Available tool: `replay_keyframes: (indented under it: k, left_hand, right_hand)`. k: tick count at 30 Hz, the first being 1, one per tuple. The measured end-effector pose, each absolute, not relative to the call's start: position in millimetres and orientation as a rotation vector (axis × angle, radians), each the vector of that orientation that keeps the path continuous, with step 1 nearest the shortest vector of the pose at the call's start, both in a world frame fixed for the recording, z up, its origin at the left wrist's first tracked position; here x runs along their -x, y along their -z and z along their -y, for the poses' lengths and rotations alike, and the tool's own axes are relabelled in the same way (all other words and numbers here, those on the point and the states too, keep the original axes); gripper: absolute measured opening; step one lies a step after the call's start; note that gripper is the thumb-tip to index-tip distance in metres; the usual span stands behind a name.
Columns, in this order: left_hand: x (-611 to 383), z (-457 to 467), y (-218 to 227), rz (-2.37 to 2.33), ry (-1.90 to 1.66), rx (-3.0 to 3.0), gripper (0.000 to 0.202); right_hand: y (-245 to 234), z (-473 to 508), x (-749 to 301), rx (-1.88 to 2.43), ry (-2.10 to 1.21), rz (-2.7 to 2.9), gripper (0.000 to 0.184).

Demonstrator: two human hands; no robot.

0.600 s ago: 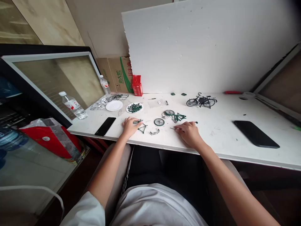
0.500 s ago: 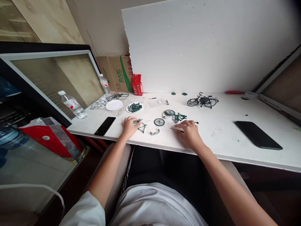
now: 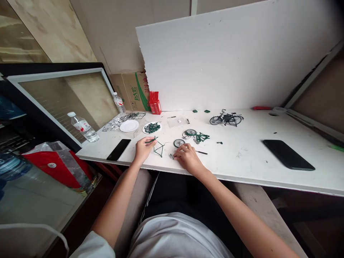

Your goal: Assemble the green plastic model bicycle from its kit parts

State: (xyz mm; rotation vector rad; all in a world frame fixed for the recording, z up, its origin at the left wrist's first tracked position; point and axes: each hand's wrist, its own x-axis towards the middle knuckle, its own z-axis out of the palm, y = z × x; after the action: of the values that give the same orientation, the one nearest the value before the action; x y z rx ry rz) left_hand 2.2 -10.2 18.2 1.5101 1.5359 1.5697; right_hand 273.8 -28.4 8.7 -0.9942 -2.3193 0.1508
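My left hand (image 3: 142, 149) is lifted a little off the white table (image 3: 242, 157), fingers closed on a small green bicycle frame (image 3: 158, 147) by its top rod. My right hand (image 3: 188, 157) rests on the table just right of it, fingers pinched on a small silver part (image 3: 172, 156). A loose green wheel (image 3: 178, 143) lies just behind my right hand. A thin dark pin (image 3: 201, 152) lies on the table to its right. Further back sit a partly built green wheel-and-fork assembly (image 3: 196, 135) and a finished black model bicycle (image 3: 226, 118).
A black phone (image 3: 118, 149) lies at the left edge, another black phone (image 3: 288, 154) at the right. At the back left are white plates (image 3: 129, 125), one holding green parts (image 3: 152, 127), a red box (image 3: 155, 102), water bottles (image 3: 82, 126) and a white foam board (image 3: 228, 61).
My right hand left the thin pin and moved left to the silver part. My left hand lifted the green frame slightly. The camera tilted a little.
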Motion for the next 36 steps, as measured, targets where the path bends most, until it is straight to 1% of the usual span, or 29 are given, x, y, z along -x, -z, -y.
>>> replay_keyframes:
  k: [6,12,18,21,25,31,36]
  left_hand:
    - [-20.1,28.5,-43.6,-1.536,-1.605,-1.673,0.032]
    - [-27.5,44.7,-67.4,-1.484,-1.663,-1.711,0.028]
    - [-45.8,67.4,-86.4,-1.373,-1.585,-1.921,0.019]
    - [-57.7,79.9,-93.4,-1.367,-1.573,-2.048,0.014]
    - [-70.5,92.1,-99.0,-1.273,-1.586,-2.236,0.015]
    - [-80.2,99.7,-99.2,-1.155,-1.568,-2.327,0.017]
    - [-84.6,100.5,-95.2,-1.113,-1.586,-2.350,0.016]
  right_hand:
    - [-11.3,24.5,-282.8,0.989,-0.290,2.217,0.017]
    - [-17.6,16.4,-293.8,0.981,-0.571,1.981,0.019]
    - [-46.2,26.2,-293.7,0.880,-1.173,1.621,0.034]
    - [-56.8,33.8,-291.8,0.796,-1.463,1.426,0.035]
    - [-62.9,43.8,-289.2,0.614,-1.776,1.234,0.033]
    - [-66.5,52.0,-285.0,0.511,-1.911,1.168,0.032]
    - [-67.1,53.4,-284.4,0.532,-1.920,1.173,0.034]
